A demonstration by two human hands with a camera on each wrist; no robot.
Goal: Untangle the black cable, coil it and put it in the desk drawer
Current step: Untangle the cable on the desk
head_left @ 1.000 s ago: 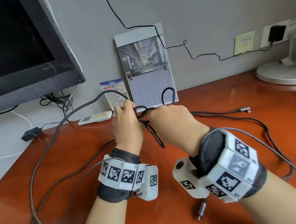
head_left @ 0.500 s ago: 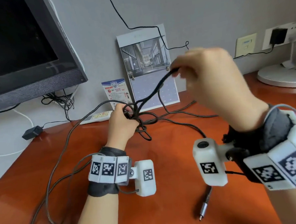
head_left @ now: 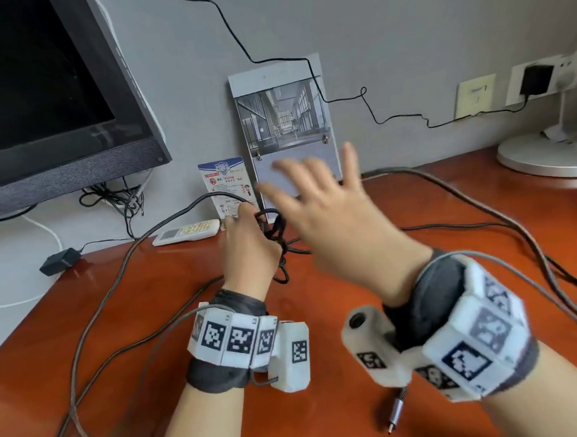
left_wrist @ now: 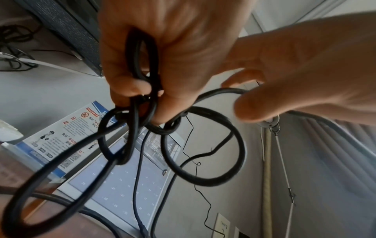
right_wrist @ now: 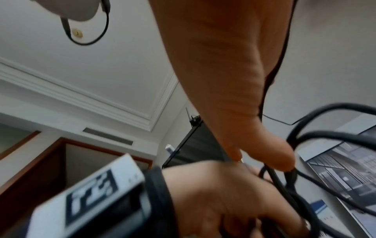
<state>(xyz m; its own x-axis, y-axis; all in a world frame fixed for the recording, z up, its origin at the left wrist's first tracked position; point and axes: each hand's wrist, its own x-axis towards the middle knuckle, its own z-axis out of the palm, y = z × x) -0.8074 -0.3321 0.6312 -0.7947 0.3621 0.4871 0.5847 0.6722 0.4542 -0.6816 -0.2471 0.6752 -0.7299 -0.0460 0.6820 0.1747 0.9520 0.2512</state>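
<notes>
Black cable [head_left: 271, 226], knotted above the tabletop [head_left: 169, 286], is pinched in the left hand [head_left: 248, 251] while the right hand [head_left: 330, 212], fingers spread, holds nothing at its 3 o'clock; untangling is unfinished, and another loop must be grasped next.

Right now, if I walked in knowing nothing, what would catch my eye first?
Probably the knotted black cable bunched mid-desk, gripped by the left hand. Just to its right, the right hand hangs above it with fingers spread, holding nothing. Next you would notice the white marker-printed cubes strapped on both wrists, and the dark monitor at the upper left.
</notes>
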